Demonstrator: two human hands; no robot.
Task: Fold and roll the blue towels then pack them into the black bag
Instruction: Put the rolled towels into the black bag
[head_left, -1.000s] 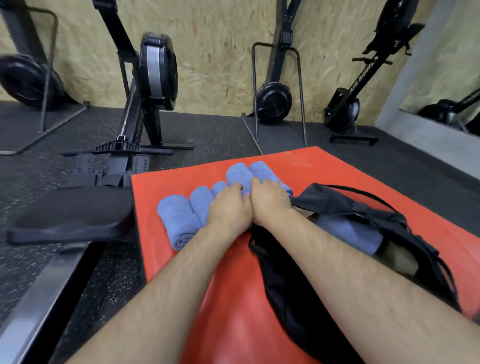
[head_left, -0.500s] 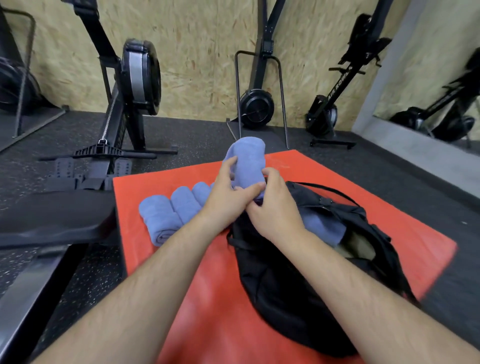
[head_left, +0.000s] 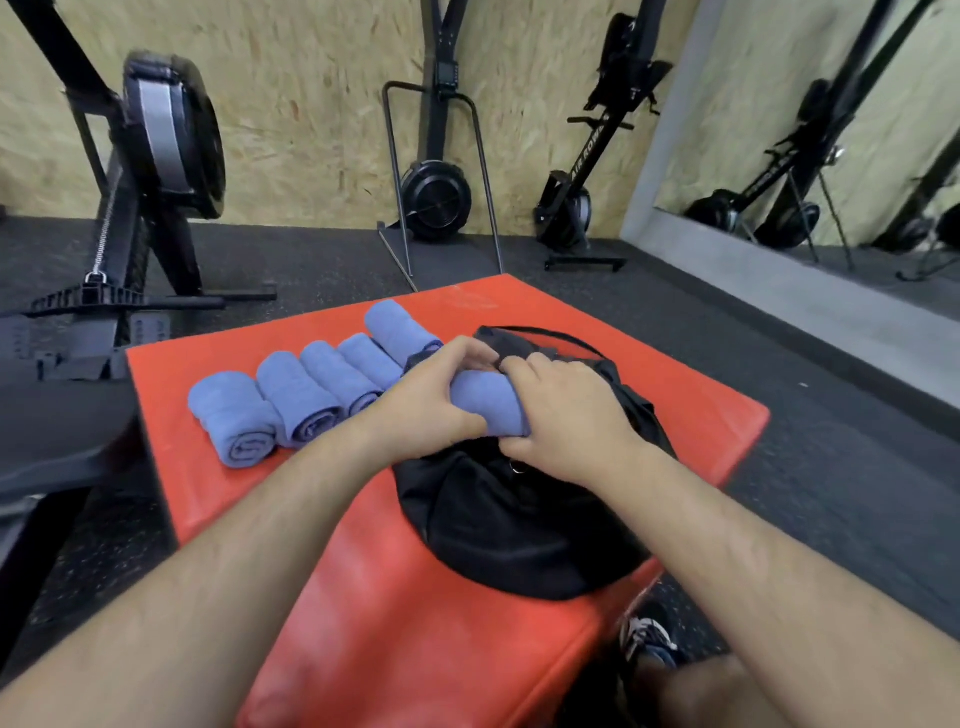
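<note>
A rolled blue towel (head_left: 485, 402) lies crosswise over the mouth of the black bag (head_left: 514, 525), which sits on the red mat (head_left: 395, 613). My left hand (head_left: 431, 397) grips the roll's left end and my right hand (head_left: 566, 415) grips its right end. Several more rolled blue towels (head_left: 296, 395) lie side by side on the mat to the left of the bag. The inside of the bag is hidden by my hands and the towel.
A rowing machine (head_left: 156, 171) stands close on the left, its rail and seat beside the mat's left edge. Two more rowers (head_left: 436, 192) lean against the chipboard wall behind. A mirror (head_left: 831, 130) is at the right. My shoe (head_left: 647, 642) shows below the mat.
Both hands lifted one roll from the row, raised it upright, then turned it crosswise and lowered it onto the bag's opening. The view shifted left.
</note>
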